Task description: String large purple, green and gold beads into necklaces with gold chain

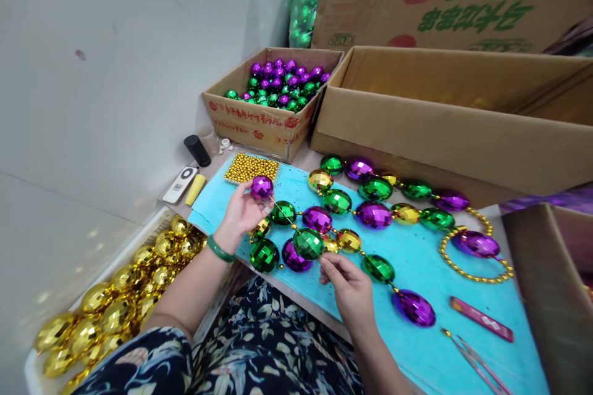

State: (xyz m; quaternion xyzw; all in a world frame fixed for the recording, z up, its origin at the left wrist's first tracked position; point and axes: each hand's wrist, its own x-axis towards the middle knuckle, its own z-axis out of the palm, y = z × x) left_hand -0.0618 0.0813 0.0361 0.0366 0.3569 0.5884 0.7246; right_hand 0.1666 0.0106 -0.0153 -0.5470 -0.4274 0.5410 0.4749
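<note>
Spanning the far side of the bench, a large open cardboard box (445, 129) forms the backdrop, with a smaller carton (259, 123) of loose purple and green balls to its left. A turquoise mat (417, 259) covers the work surface and carries a long beaded garland (370, 213) of faceted green, purple and gold ovals, laid in loops. A white tray (32, 370) of gold faceted balls sits low at the left, beside the person's lap. Beyond the mat's far left corner lies a small tray of gold beads (251, 167).

The left hand (241, 213) is closed around a purple ball (262, 187), gripping it between thumb and fingertips, raised above the mat. A thin wire (282, 215) runs from that ball down to a green ball (308, 243) already strung. The right hand (349, 284) pinches the strand just beside the green ball (its fingertips are curled, so the exact hold on the wire cannot be told).

The step in hand appears to be threading: the purple ball is on the wire but not yet seated. The next move, judged from this, calls for sliding it down against the green ball while the right hand keeps the strand taut.
</note>
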